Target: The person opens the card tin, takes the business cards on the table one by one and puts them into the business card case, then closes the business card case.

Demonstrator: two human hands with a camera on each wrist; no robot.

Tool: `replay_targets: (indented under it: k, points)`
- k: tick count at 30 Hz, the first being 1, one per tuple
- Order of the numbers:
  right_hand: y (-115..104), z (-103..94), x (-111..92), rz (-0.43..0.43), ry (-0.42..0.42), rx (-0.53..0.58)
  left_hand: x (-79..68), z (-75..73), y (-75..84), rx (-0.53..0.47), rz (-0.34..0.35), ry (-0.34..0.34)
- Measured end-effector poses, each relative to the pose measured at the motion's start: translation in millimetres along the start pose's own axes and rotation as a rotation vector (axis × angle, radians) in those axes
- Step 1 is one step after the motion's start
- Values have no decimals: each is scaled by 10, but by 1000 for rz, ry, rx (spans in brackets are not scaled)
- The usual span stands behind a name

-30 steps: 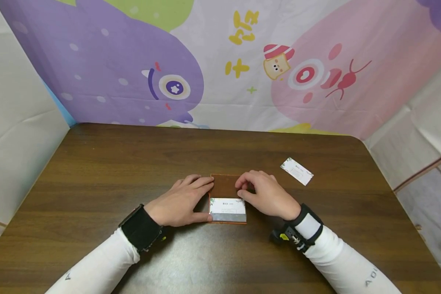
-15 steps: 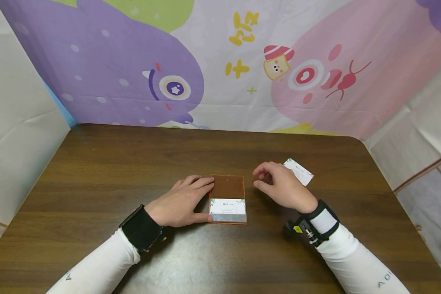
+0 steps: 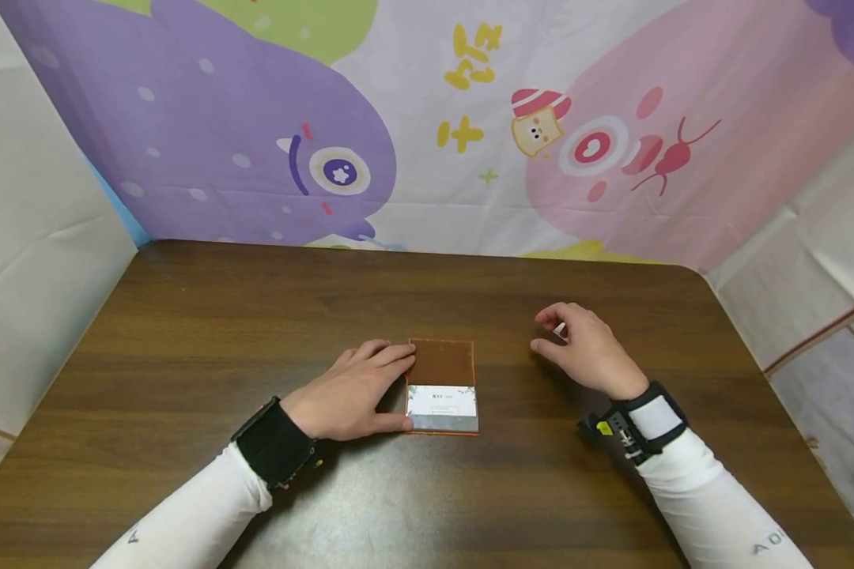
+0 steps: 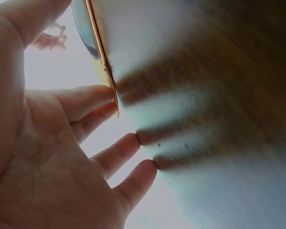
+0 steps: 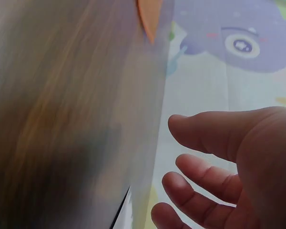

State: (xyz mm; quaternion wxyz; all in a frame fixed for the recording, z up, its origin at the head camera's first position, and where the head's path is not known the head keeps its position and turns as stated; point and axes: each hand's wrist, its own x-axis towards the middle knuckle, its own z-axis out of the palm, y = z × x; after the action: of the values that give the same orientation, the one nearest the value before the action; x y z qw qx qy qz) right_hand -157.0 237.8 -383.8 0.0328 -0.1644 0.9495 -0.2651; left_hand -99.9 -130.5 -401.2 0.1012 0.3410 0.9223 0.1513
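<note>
A brown leather card holder point(image 3: 441, 362) lies spread open on the table, with a white printed card point(image 3: 441, 399) in its lower pocket. My left hand point(image 3: 352, 391) rests at the holder's left side, fingertips and thumb tip right at its edge; the left wrist view shows fingers reaching the holder's edge point(image 4: 102, 52) and the tabletop. Off to the right, my right hand point(image 3: 592, 352) hovers over a second white card point(image 3: 561, 330), mostly hidden beneath it. In the right wrist view its fingers are loosely bent and apart, with that card point(image 5: 126, 212) below them.
The dark wood table point(image 3: 256, 300) extends around both hands. A cartoon-printed cloth point(image 3: 441, 158) hangs along its back edge, and pale cloth point(image 3: 43, 197) hangs at the left side.
My right hand has moved from the holder's right edge away to the right, over the loose card, which it now largely covers. My left hand and the card holder have stayed in place.
</note>
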Motion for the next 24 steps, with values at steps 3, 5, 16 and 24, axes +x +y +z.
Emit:
replay_targets:
  k: [3,5,16,24]
  points:
    - [85,-36,-3,22,6,-21,-3,-1,4,-3,4,4]
    - [138,-57,0,41,13,-46,-6,-4,6,-5,6,6]
    - [429,-127,14,154,39,-132,-7,2,3,-6,3,8]
    - [530,-130,-2,220,17,-157,-7,6,2,-9,-1,3]
